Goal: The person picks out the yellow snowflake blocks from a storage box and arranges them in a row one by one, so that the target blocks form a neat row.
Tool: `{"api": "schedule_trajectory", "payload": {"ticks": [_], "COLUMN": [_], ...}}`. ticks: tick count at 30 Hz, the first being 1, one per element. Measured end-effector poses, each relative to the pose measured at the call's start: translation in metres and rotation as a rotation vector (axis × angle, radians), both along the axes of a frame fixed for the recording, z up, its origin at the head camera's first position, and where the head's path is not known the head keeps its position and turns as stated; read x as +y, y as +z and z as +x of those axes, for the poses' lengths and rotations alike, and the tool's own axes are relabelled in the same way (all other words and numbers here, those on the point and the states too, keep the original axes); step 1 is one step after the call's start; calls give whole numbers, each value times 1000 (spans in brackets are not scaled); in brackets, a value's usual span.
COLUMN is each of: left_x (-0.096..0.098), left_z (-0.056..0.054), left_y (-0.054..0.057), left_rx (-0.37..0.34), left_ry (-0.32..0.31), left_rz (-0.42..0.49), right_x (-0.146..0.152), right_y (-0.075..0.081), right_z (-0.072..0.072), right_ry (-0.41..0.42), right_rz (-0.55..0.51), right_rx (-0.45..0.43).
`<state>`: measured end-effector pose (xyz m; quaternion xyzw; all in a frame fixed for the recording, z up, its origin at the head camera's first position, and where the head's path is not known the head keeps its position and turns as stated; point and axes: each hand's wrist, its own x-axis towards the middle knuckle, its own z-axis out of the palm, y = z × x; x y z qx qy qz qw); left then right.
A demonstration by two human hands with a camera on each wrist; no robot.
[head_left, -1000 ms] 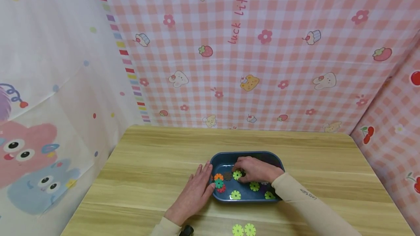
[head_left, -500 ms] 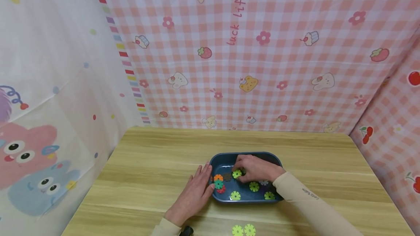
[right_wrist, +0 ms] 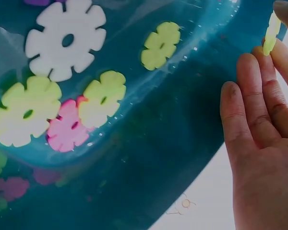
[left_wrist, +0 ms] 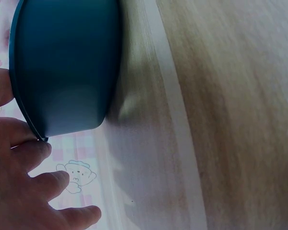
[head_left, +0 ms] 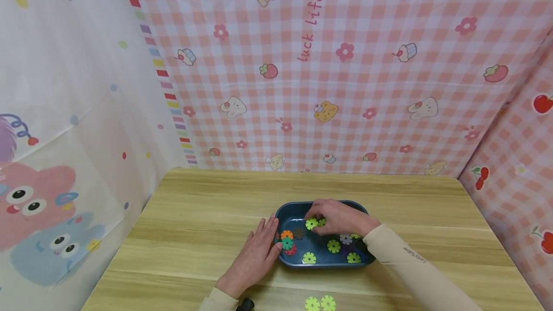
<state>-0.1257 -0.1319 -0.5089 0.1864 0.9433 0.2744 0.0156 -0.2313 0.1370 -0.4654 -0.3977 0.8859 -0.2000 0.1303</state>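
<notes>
A dark blue oblong basin (head_left: 298,210) stands on the wooden table with several notched plastic discs in it. My right hand (head_left: 339,217) is over its back part, pinching a yellow-green notched disc (head_left: 311,224) between thumb and finger. In the right wrist view that disc (right_wrist: 272,33) is edge-on at the fingertips, with the other fingers stretched out. My left hand (head_left: 255,256) rests against the basin's left end, fingers spread and the thumb at the rim. The left wrist view shows the left fingers (left_wrist: 53,184) extended by the basin's outer wall (left_wrist: 72,72).
In the basin are an orange disc (head_left: 287,235), a teal disc (head_left: 287,243), a brown disc (head_left: 298,233), a white disc (right_wrist: 67,40) and a pink disc (right_wrist: 69,127). Two yellow-green discs (head_left: 320,303) lie on the table near its front. A patterned cloth (head_left: 259,61) hangs behind.
My right hand has lifted slightly and shifted toward the back with the yellow-green disc, showing more of the white disc near the wrist. My left hand stays at the basin.
</notes>
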Motion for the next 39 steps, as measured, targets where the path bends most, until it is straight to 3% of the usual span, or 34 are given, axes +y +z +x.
{"api": "schedule_trajectory", "payload": {"ticks": [18,39], "left_x": [0,-1], "left_z": [0,-1], "left_y": [-2,-1], "left_rx": [14,7], "left_ry": [-1,-3], "left_rz": [6,9], "right_x": [11,27], "right_y": [20,33], "right_z": [11,26], "right_ry": [-65,-49], "right_rz": [-59,-153], "right_rx": [33,67]}}
